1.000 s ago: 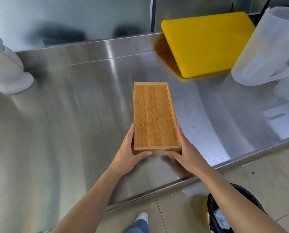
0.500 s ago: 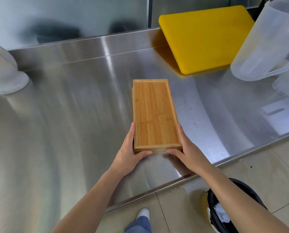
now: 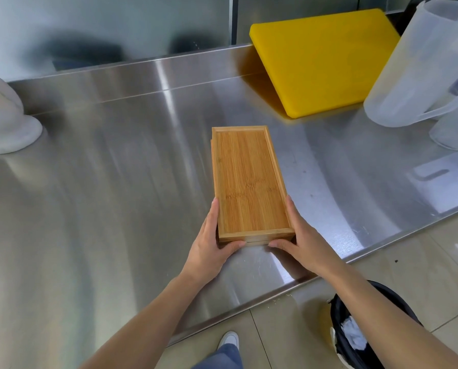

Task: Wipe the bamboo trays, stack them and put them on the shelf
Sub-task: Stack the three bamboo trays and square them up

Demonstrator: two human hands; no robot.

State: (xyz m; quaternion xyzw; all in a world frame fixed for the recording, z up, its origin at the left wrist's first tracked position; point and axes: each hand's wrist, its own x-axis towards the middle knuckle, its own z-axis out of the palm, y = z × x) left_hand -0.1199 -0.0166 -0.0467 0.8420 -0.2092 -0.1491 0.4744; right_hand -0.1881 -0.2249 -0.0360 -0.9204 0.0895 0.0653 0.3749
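A stack of bamboo trays [image 3: 246, 177] rests lengthwise on the steel counter [image 3: 116, 195], its near end close to the front edge. The layered edges of the lower trays show at the near end and along the left side. My left hand [image 3: 213, 246] grips the stack's near left corner, fingers along the side and thumb across the front. My right hand [image 3: 299, 238] holds the near right corner the same way. No shelf is in view.
A yellow cutting board [image 3: 321, 62] leans against the back wall at the right. Translucent plastic jugs [image 3: 419, 65] stand at the far right. A white object [image 3: 1, 118] sits at the left edge. A black bin [image 3: 361, 339] with a liner is on the floor below the counter's edge.
The stack has shifted a little farther from the front edge, and the lower trays' edges now show more. Both hands keep the same grip.
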